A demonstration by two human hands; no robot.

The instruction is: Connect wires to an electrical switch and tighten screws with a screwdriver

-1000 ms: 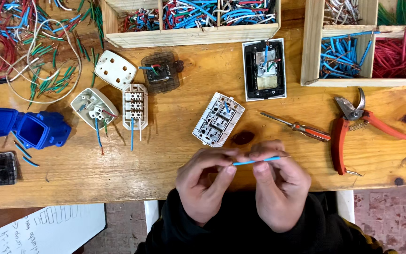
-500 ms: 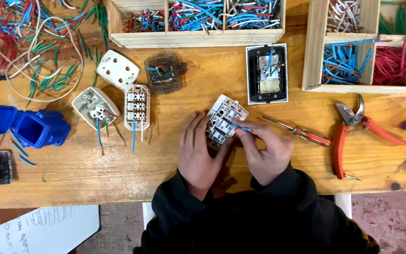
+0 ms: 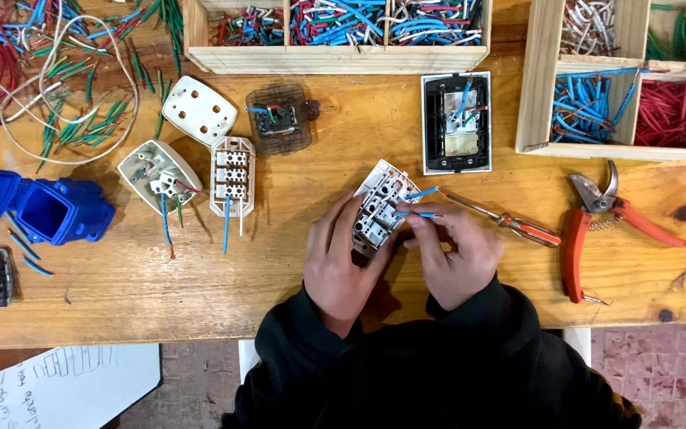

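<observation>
My left hand [image 3: 341, 266] now grips the white plastic socket module [image 3: 380, 208] on the wooden tabletop [image 3: 279, 262]; my right hand [image 3: 452, 253], fingers pinching, has brought the short blue wire [image 3: 416, 214] to its terminals.

The socket [image 3: 380, 205] is white, its wires [image 3: 418, 203] blue; the pruners [image 3: 597, 226] have orange handles (like the screwdriver [image 3: 510, 226]); the table [image 3: 295, 278] is tan wood.
</observation>
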